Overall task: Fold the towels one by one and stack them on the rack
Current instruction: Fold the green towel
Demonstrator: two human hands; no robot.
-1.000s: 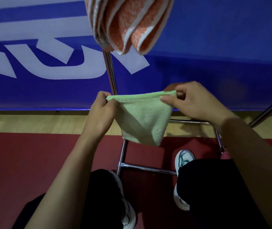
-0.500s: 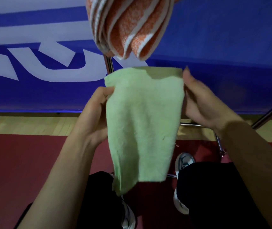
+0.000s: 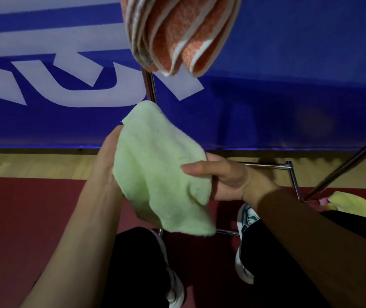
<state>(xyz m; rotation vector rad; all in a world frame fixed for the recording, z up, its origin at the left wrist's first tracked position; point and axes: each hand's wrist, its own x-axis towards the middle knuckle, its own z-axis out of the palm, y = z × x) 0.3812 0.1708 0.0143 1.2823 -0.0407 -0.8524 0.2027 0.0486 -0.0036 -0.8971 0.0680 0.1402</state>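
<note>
Lowered since half a second ago, the green towel (image 3: pixel 159 172) hides the left hand's (image 3: pixel 107 161) fingers; right hand (image 3: pixel 222 178) pinches its edge; banner (image 3: pixel 288 74) lettering is cut off.

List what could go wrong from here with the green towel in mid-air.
1. The green towel is bunched and uneven between the left hand and right hand, so the fold may come out crooked.
2. Its lower corner hangs free above the red floor; a loose hold could drop it.
3. The orange striped towels overhang the rack; bumping them while stacking might pull them down.
</note>
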